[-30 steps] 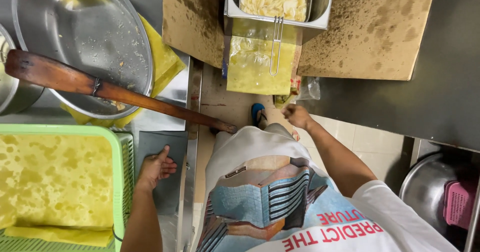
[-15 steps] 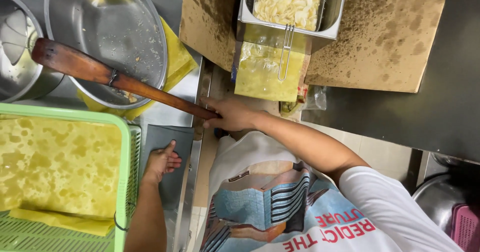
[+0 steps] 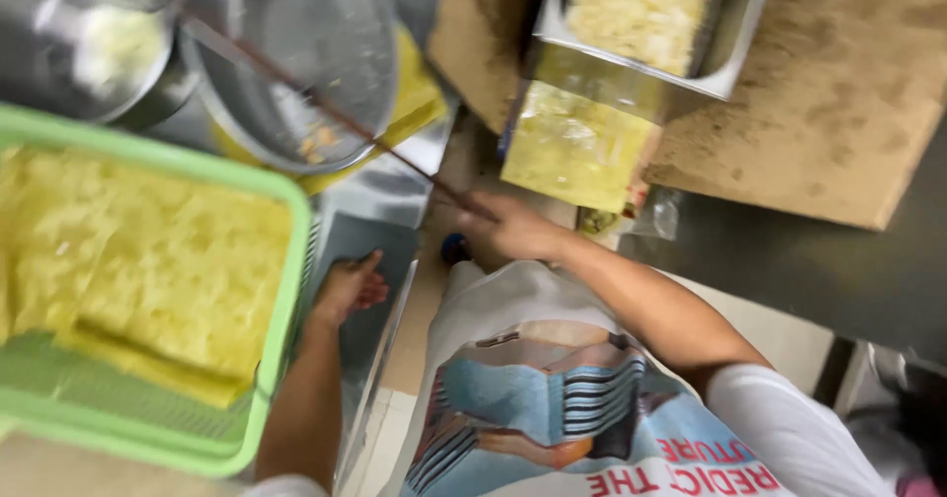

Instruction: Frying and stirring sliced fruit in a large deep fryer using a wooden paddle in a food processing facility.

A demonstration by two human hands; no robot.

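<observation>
Right hand (image 3: pixel 508 229) apparently gripping ladle handle (image 3: pixel 326 107) end

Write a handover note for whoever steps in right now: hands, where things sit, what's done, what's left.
Right hand: closed around the end of the long wooden paddle, whose other end lies across the big steel bowl.
Left hand: flat on the steel counter, holding nothing, beside the green basket.
Things: the basket is full of yellow shredded food; a steel tray of the same sits on brown cardboard, with a clear bag of it in front. A second steel bowl is at far left.
Done: big bowl looks nearly empty, only scraps.
Left: paddle not yet lifted clear of the bowl.
</observation>
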